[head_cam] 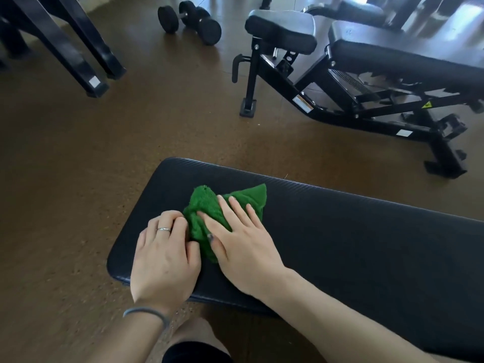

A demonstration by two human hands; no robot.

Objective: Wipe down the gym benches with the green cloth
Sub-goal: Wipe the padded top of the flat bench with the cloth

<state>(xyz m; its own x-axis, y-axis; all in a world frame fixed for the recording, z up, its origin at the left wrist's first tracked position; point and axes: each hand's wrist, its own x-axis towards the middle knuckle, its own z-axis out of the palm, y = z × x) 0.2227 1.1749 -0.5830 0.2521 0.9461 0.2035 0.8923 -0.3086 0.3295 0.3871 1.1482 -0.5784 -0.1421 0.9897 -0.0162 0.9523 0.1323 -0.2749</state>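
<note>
Green cloth [209, 209], one piece and bunched up, lies on the black padded counter [353, 239] near its rounded left end. Two hands work it. The right hand [242, 241] lies flat on top of the cloth with its fingers straight and spread, pressing it down, so its grip is open. The left hand [163, 254] sits just beside it at the cloth's left edge; its fingers are curled, their tips at the fabric, and they seem to pinch the edge, though the tips are partly hidden. One ring [163, 229] shows on a left finger and one grey band [146, 313] on the left wrist. Beyond, on the brown floor [65, 192], stands a second bench [366, 74], adjustable, with two pads on a black frame. Two dumbbells [190, 20] lie side by side on the floor at the top, well apart from the cloth. Black frame legs [65, 45] cross the upper left corner
</note>
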